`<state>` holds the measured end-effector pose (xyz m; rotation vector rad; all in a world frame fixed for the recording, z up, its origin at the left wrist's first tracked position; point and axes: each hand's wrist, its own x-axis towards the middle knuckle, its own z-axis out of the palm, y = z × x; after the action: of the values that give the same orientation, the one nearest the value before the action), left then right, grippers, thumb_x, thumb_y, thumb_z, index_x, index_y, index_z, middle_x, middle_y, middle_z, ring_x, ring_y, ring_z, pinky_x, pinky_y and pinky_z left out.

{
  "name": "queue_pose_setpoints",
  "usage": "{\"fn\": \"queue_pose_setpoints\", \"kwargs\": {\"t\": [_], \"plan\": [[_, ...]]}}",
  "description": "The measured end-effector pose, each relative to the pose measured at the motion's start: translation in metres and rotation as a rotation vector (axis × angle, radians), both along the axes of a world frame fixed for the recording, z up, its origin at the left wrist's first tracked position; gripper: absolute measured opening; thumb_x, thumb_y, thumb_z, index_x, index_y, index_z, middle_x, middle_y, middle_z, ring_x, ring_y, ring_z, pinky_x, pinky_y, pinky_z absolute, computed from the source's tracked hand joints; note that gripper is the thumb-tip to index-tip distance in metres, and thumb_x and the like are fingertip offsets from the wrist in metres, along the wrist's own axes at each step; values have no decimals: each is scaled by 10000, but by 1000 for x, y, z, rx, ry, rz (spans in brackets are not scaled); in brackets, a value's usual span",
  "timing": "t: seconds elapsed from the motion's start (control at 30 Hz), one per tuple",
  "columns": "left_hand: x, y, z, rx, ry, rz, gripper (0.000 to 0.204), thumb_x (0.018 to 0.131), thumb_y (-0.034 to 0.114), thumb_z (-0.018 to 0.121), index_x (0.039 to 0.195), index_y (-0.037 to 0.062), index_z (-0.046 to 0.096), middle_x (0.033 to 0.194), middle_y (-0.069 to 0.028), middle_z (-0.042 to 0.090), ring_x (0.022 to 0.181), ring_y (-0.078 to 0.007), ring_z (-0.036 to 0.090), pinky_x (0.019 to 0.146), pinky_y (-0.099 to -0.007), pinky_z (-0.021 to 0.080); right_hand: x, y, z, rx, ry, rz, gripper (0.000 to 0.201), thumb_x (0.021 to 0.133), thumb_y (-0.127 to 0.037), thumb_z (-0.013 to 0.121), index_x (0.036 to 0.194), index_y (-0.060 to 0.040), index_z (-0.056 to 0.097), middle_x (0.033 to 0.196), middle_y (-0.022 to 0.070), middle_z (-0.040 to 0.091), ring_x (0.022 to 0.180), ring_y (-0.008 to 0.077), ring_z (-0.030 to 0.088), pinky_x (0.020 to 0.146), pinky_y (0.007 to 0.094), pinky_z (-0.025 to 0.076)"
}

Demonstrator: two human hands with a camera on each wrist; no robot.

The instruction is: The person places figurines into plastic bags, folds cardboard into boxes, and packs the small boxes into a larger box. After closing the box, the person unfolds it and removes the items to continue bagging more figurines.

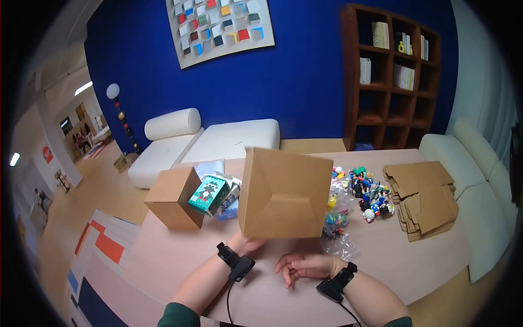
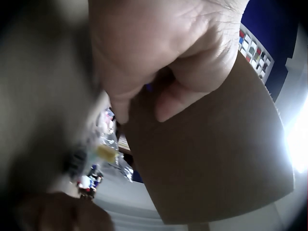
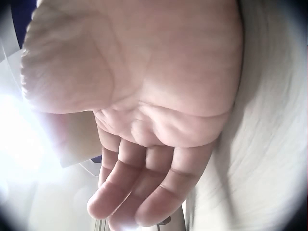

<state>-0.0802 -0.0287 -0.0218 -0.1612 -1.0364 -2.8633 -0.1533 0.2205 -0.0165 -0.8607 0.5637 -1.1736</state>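
Note:
A brown cardboard box (image 1: 286,191) is tilted up over the middle of the table, one taped or creased face toward the head camera. My left hand (image 1: 246,243) grips it at the lower left corner, most of the fingers hidden behind the cardboard. In the left wrist view the thumb and a finger (image 2: 180,98) pinch the edge of the box (image 2: 216,159). Low over the table, to the right of the box's underside, my right hand (image 1: 308,266) holds nothing. Its fingers (image 3: 168,192) hang loosely bent in the right wrist view.
On the left stand another cardboard box (image 1: 173,199) and a green picture box (image 1: 208,194) among other packages. Small toy figures (image 1: 373,193) and clear plastic bags (image 1: 340,248) lie right of the held box. Flattened cardboard (image 1: 427,199) is stacked at the table's right.

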Motion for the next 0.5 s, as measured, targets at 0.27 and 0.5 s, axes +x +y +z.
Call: {"fn": "queue_pose_setpoints", "kwargs": {"t": [0.27, 0.5], "plan": [[2, 8, -4, -4, -67, -40, 482, 994, 348, 630, 1372, 64, 533, 1330, -100, 609, 1220, -223, 599, 1015, -406, 500, 34, 3, 69, 46, 501, -32, 274, 999, -145, 639, 1245, -26, 636, 1067, 79, 686, 968, 180, 657, 870, 310, 529], [2, 18, -1, -30, -160, -87, 512, 1007, 387, 609, 1394, 63, 521, 1358, -106, 587, 1234, -216, 585, 1018, -398, 496, 61, 6, 153, -480, 1829, -1126, 328, 827, -90, 783, 1127, -8, 678, 1086, 148, 681, 932, 318, 649, 805, 379, 529]]}}
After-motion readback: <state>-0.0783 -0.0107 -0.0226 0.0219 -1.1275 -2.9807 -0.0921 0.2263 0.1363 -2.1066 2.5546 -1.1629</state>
